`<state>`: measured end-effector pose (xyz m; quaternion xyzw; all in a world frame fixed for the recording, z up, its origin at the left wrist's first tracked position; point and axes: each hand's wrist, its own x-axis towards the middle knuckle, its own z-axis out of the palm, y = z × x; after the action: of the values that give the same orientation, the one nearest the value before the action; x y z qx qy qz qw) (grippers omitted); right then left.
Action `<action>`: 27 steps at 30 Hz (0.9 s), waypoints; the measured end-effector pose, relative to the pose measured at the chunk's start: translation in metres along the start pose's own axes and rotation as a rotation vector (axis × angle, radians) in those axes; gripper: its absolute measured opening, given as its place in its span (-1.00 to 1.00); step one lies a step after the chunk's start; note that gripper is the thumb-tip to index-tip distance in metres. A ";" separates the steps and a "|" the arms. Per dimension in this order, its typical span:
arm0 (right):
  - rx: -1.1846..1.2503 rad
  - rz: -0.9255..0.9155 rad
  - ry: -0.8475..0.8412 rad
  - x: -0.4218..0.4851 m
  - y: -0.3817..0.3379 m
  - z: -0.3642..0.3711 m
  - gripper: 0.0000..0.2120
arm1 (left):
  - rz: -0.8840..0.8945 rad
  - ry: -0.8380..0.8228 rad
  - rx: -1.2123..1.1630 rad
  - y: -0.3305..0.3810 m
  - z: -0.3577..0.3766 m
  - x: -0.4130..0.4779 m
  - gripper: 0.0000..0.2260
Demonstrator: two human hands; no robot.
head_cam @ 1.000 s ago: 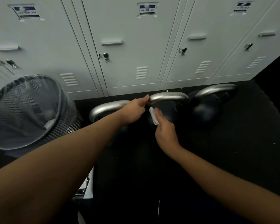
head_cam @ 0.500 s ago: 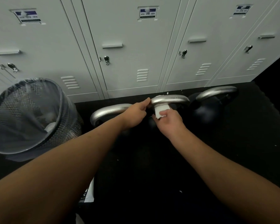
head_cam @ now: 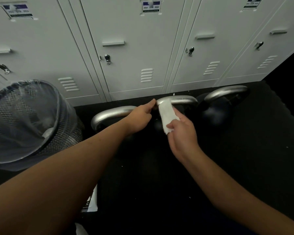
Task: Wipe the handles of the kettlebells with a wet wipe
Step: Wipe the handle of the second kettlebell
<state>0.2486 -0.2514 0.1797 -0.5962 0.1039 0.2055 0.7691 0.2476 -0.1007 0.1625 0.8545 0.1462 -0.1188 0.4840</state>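
Three black kettlebells with silver handles stand in a row on the dark floor below the lockers. A white wet wipe (head_cam: 166,114) is draped over the left end of the middle handle (head_cam: 182,100) and hangs toward me. My right hand (head_cam: 182,133) pinches the wipe's lower end. My left hand (head_cam: 140,117) reaches over the left handle (head_cam: 109,114), its fingertips touching the left end of the middle handle. The right handle (head_cam: 226,93) is untouched, its dark ball (head_cam: 214,114) below it.
A black mesh waste bin (head_cam: 29,119) with a clear liner stands at the left, close to my left forearm. Grey lockers (head_cam: 134,48) form a wall right behind the kettlebells. A white packet (head_cam: 92,200) lies on the floor under my left arm.
My right hand has drawn back toward me, pulling the wipe out long over the middle handle. The left hand has stayed at the handle's left end.
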 end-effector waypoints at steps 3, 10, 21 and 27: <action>-0.630 -0.499 -0.004 0.017 -0.017 0.001 -0.34 | -0.018 -0.002 -0.038 -0.002 0.002 0.001 -0.37; -1.903 -0.830 -0.077 0.053 0.013 -0.010 -0.36 | 0.015 -0.009 -0.027 -0.004 0.004 0.003 -0.36; -1.877 -0.831 -0.107 0.063 -0.009 -0.001 -0.44 | 0.181 0.123 0.443 0.017 0.029 0.006 -0.38; -1.805 -0.816 -0.154 0.072 -0.014 -0.006 -0.45 | 0.184 0.187 0.429 0.025 0.036 0.003 -0.37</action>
<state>0.3197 -0.2463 0.1616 -0.9332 -0.3550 -0.0348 0.0433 0.2572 -0.1437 0.1636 0.9547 0.0832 -0.0229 0.2847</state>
